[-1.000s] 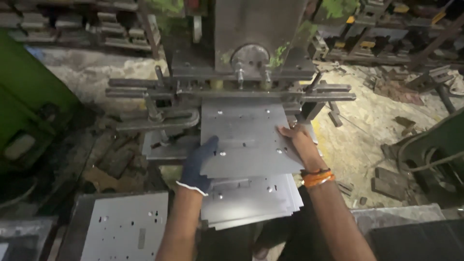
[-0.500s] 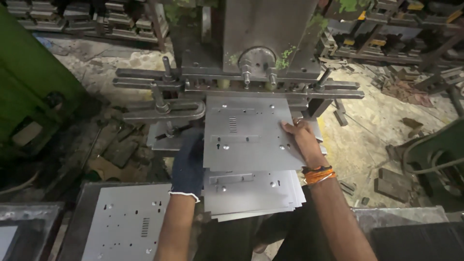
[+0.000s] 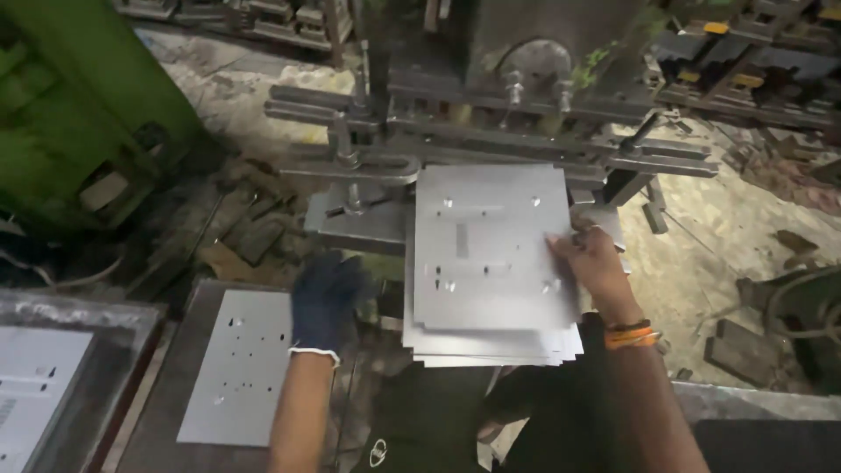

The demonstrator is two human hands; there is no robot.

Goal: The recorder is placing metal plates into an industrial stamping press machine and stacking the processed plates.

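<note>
Fingers of the right hand (image 3: 591, 258) press on the right edge of the top metal sheet (image 3: 491, 245), thumb on its upper face, gripping the sheet where it lies on the stack of sheets (image 3: 491, 346) in front of the person. An orange band (image 3: 631, 335) circles that wrist. The sheet is grey, flat and punched with small holes and slots, and its far edge reaches under the steel frame of the press machine (image 3: 491, 131). The left hand (image 3: 326, 298), in a dark blue glove, hangs loose and empty to the left of the stack, clear of it, above the gap between the stack and a lower table. On that table lies a single punched sheet (image 3: 235, 363), just beside the left forearm. Further left, another sheet (image 3: 35, 385) rests in a tray. A green machine body (image 3: 79, 114) stands at the far left, and scrap litters the floor (image 3: 727, 228) around the press.
</note>
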